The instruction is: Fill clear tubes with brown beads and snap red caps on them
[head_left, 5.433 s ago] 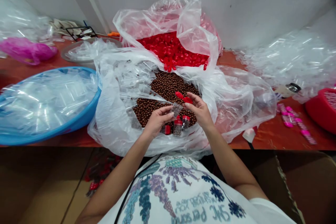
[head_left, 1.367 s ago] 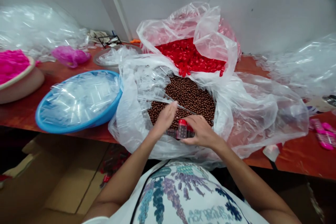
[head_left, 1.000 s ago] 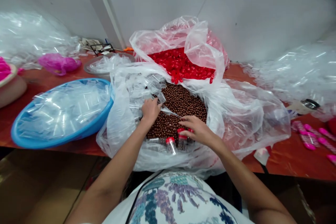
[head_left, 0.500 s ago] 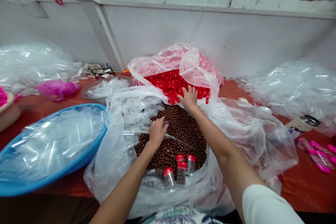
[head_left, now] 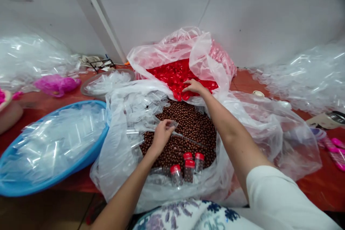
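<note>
My left hand [head_left: 162, 134] is closed around a clear plastic tube [head_left: 174, 125], held over a heap of small brown balls [head_left: 188, 122] in a plastic-lined container. At the heap of red caps [head_left: 175, 73] behind the balls, my right hand [head_left: 194, 87] touches the near side with its fingers apart. No cap shows clearly in that hand. Several small clear jars with red lids [head_left: 176, 176] stand at the near edge of the balls, with brown balls visible inside some. Empty clear tubes [head_left: 145, 107] lie along the left side of the heap.
A blue basin [head_left: 101, 140] of flat clear plastic pieces stands on the left. Large piles of clear tubes [head_left: 304, 79] lie at both sides. A pink bag [head_left: 58, 85] and a grey bowl [head_left: 88, 88] sit at the back left. A thin rod [head_left: 188, 138] lies across the balls.
The view has tilted downward. My right hand has turned leftward over the red caps, its fingers less spread. My left hand has raised the clear tube slightly, so more of it shows.
</note>
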A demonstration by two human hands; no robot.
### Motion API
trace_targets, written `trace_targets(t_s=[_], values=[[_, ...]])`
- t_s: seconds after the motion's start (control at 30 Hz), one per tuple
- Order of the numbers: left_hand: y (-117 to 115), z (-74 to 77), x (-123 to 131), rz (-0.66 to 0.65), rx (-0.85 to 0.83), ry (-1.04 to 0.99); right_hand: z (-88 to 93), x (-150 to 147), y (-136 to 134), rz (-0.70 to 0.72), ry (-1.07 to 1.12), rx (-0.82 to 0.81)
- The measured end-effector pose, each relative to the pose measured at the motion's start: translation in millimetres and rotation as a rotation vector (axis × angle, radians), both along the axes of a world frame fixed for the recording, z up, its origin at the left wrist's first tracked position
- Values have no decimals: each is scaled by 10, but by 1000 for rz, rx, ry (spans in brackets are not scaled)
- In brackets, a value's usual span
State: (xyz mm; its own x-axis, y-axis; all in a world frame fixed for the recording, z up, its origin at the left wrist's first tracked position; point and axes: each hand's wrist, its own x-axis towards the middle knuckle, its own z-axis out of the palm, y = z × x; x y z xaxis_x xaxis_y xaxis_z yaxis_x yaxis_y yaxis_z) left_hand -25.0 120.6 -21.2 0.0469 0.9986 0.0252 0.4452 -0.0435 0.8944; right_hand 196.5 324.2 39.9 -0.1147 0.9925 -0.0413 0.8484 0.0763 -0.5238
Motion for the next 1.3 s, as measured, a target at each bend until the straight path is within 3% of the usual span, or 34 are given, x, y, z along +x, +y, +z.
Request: trace_targets(t_s=[0.23,0.4,0.5,0.63,0.87,0.93,1.07,1.2,1.3], values=[[28,-84,48,-41,-194,22,-123,-321,-712,381,-105,205],[-66,-149,84,-6,-357,-115,-239,-281,-1364,444,-84,80],[-78,-173,171,20,-336,-117,-216,-77,-1686,395,57,120],[-29,-210,326,-23,-273,-103,-202,163,-2106,186,201,255],[81,-329,623,-2,-44,-31,-442,195,-2819,-37,487,322],[80,-360,669,-1,-46,-122,-529,143,-2963,-110,582,303],[4,-339,674,42,-134,-498,-642,54,-3127,-159,699,265],[-151,-178,593,32,-251,-739,-678,19,-3165,-144,717,264],[-300,-19,424,1,-312,-776,-691,9,-3178,-134,717,256]])
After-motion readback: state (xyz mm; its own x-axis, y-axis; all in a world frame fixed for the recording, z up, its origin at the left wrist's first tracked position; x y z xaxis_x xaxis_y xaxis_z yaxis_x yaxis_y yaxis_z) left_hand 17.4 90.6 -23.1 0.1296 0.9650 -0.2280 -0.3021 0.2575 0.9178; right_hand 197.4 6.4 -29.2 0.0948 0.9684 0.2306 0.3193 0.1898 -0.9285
